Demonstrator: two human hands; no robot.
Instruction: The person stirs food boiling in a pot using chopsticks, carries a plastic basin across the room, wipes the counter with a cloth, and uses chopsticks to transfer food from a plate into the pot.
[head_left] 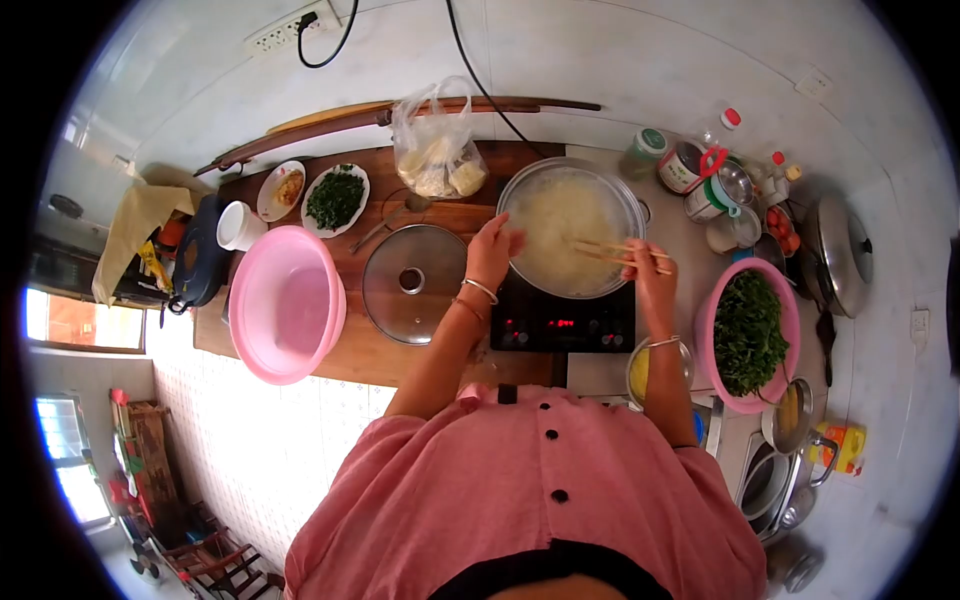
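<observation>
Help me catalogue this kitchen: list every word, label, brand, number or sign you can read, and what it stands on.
Nothing can be read with certainty.
Cooktop display: lit red digits, too blurred to quote.
Jar with a dark label: too small to read.
Green-lidded jar: label too small to read.
Yellow package at right: print blurred.
Yellow packet at left: print blurred.
</observation>
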